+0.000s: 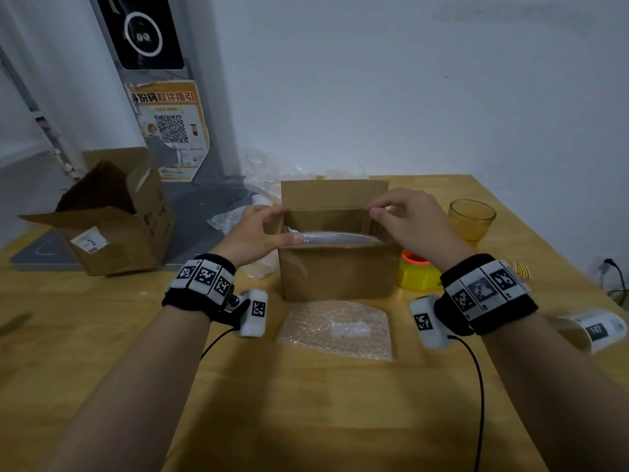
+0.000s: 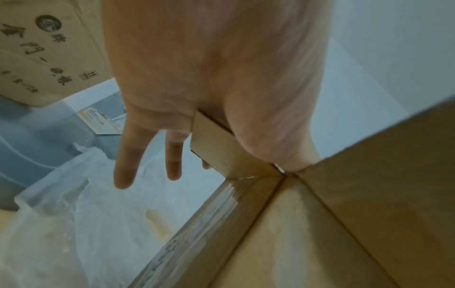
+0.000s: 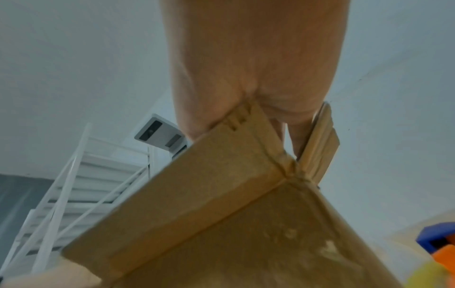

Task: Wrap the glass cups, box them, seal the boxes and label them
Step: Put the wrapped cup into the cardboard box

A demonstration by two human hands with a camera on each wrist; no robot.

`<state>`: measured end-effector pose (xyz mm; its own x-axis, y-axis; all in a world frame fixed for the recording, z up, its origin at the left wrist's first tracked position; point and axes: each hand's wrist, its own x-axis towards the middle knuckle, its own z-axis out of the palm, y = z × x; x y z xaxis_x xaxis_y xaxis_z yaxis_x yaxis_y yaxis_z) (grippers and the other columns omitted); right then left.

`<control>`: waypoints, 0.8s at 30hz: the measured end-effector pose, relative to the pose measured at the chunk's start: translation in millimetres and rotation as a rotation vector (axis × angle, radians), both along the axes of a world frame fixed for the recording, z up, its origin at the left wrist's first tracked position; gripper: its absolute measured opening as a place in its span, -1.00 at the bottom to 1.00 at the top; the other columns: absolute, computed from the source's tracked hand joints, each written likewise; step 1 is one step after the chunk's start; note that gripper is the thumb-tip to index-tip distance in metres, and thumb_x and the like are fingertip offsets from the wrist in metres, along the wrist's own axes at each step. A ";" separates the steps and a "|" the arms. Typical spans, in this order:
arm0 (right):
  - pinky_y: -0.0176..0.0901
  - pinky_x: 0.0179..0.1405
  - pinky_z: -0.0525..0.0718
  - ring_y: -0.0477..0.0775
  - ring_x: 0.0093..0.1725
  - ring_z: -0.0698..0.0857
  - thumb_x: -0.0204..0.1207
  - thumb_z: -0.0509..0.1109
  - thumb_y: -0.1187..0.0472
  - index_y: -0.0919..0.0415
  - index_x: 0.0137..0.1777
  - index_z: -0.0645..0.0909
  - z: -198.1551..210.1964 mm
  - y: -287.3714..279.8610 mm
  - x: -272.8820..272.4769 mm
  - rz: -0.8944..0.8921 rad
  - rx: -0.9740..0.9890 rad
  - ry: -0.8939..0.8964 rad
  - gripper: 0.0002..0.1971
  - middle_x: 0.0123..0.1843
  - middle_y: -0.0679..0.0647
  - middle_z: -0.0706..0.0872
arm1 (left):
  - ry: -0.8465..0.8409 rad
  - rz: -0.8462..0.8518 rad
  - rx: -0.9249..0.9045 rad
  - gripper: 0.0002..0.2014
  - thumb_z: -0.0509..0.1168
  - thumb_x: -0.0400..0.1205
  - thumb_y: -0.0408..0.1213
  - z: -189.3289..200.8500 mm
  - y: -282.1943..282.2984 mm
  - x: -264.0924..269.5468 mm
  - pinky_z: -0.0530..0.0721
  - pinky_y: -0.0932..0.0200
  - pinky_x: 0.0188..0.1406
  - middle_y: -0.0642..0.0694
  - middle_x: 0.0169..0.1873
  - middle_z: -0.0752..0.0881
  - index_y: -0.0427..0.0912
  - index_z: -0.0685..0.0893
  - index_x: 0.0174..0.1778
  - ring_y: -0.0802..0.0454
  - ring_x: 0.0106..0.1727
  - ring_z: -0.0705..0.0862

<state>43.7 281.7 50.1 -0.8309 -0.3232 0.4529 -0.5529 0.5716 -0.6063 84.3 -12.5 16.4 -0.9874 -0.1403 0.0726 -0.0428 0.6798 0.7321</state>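
Observation:
A brown cardboard box point(image 1: 337, 277) stands open in the middle of the wooden table point(image 1: 306, 403), its far flap upright. Something wrapped in clear plastic point(image 1: 335, 237) lies inside. My left hand point(image 1: 255, 229) holds the box's left side flap point(image 2: 216, 148), thumb inside and fingers outside. My right hand point(image 1: 408, 219) pinches the right side flap point(image 3: 320, 144) near its top edge. An amber glass cup point(image 1: 471, 219) stands unwrapped to the right of the box. A bubble wrap sheet point(image 1: 337, 330) lies flat in front of the box.
A yellow and orange tape roll point(image 1: 417, 272) sits right of the box, a label roll point(image 1: 594, 330) at the table's right edge. Another open carton point(image 1: 109, 216) stands at the left. Crumpled plastic wrap point(image 1: 269, 172) lies behind and left of the box.

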 end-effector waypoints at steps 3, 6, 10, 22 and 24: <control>-0.29 0.05 0.59 -0.25 0.00 0.68 0.68 0.43 0.17 -0.01 0.03 0.84 5.5 4.5 3.9 -0.041 -0.144 0.123 -0.86 -0.10 -0.30 0.74 | 0.090 0.061 0.041 -0.45 0.55 0.53 0.15 5.1 7.4 6.4 0.45 -0.02 0.56 0.01 0.51 0.45 0.06 0.72 0.42 0.05 0.52 0.45; -0.26 -0.21 0.58 -0.11 -0.28 0.63 0.70 0.40 0.19 0.08 0.08 0.78 10.3 7.9 12.2 -0.010 -0.166 0.138 -0.89 -0.34 -0.24 0.65 | 0.257 0.155 0.139 -0.85 0.44 0.68 -0.03 15.6 21.1 18.3 0.54 0.25 0.14 0.20 0.09 0.68 0.02 0.80 0.08 0.21 0.19 0.65; -0.25 -0.45 0.43 -0.11 -0.56 0.46 0.74 0.40 0.05 0.08 -0.33 0.68 16.0 9.1 36.3 0.132 -0.098 0.032 -0.63 -0.59 -0.05 0.53 | 0.452 0.424 0.145 -0.90 0.33 0.66 -0.16 28.2 30.4 34.8 0.56 -0.03 0.40 0.07 0.14 0.67 0.08 0.73 0.03 -0.01 0.31 0.59; -0.20 -0.31 0.75 0.10 -0.04 0.84 0.68 0.41 -0.10 0.09 -0.05 0.88 -45.2 -20.0 59.2 0.431 0.633 -0.642 -0.69 0.20 0.06 0.84 | 0.462 0.182 0.298 -0.57 0.13 0.64 -0.56 25.0 73.1 88.1 0.62 0.25 -0.29 0.03 -0.40 0.69 -0.02 0.70 -0.39 0.14 -0.31 0.65; -0.13 -0.37 0.68 0.23 -0.10 0.78 0.56 0.43 -0.14 0.23 -0.06 0.84 -66.6 -26.4 56.4 0.433 0.752 -0.696 -0.60 0.30 0.25 0.78 | 0.419 0.168 0.313 -0.58 0.14 0.67 -0.55 22.8 75.5 89.1 0.54 0.38 -0.40 0.03 -0.38 0.70 -0.04 0.71 -0.36 0.24 -0.36 0.64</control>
<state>100.1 255.3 -16.5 -0.5783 -0.6437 -0.5012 -0.4685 0.7650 -0.4419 173.4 63.0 39.2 -0.8451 -0.3714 0.3844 0.2071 0.4355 0.8760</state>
